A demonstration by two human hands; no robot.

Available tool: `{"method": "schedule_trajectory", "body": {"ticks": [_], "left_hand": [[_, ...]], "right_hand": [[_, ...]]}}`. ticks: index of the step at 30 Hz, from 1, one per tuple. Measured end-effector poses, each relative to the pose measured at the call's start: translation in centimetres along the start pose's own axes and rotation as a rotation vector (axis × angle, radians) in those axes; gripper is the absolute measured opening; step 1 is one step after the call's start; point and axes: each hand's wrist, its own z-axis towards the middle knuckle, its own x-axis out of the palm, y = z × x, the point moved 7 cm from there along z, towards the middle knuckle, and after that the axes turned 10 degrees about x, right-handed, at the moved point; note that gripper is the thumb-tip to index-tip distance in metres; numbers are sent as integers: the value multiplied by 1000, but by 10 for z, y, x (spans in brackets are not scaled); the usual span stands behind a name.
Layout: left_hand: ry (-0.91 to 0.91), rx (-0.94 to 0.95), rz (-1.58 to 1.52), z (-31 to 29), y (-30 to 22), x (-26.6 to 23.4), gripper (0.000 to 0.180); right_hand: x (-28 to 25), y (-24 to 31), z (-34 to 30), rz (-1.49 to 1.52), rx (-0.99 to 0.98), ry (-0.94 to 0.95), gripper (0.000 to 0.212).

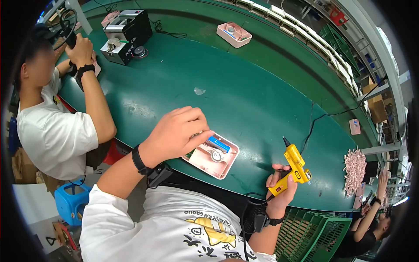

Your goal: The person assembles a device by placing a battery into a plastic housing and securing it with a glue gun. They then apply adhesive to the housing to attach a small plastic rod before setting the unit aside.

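My left hand [181, 133] reaches over a pink plastic housing [201, 166] at the table's near edge. Its fingers are bent and drawn together at the housing's far rim, beside a blue cell [219, 144]; what they pinch, if anything, is hidden. Inside the housing lie a round silver part [216, 154] and wires. Part of a green board [189, 154] peeks out under my hand. My right hand [283, 192] is wrapped round the handle of a yellow hot glue gun [295, 163]. The gun's dark nozzle points up and away, apart from the housing.
Another pink housing [235, 35] sits on the far strip. A black machine [127, 37] stands far left, near a co-worker [61, 118]. Small pink parts [355, 172] are piled at right. A black cable [325, 115] crosses the table; a green crate [312, 233] is below.
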Motion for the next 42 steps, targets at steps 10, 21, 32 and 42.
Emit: {"method": "schedule_trajectory", "body": {"ticks": [10,21,32,42], "left_hand": [[97,114,253,7,-18,4,23],[53,76,-113,-6,-18,3,20],[-635,-277,-801,-52,10,51,9],[-656,-230,-888,-52,10,51,13]], "right_hand": [[4,5,-3,-97,-20,-50,26],[47,11,-29,-161,205,114,25],[133,-1,-12,-591,577,409,33],[147,-11,-8,-909,588,413,29]]}}
